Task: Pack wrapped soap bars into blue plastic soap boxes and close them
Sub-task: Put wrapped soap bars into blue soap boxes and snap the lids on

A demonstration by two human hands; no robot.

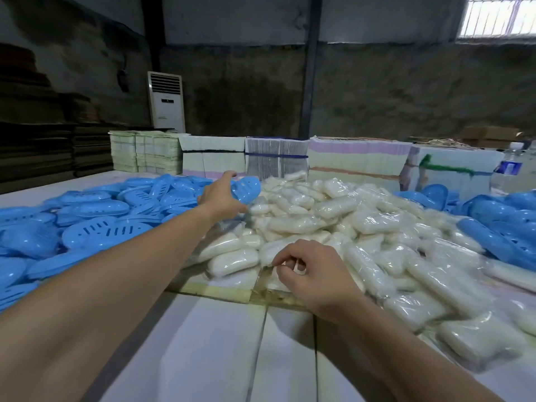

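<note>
Atop the soap pile (pixel 333 224), left hand (pixel 222 195) grips blue box (pixel 246 188) (seemingly empty).

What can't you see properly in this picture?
- Head view: the left hand grips a blue soap box; the hand hides part of it.
- The right hand pinches at a wrapped soap bar; curled fingers cover it.
- Blue boxes at the left edge are cut off.
- The bottle label is too blurred to read.
</note>
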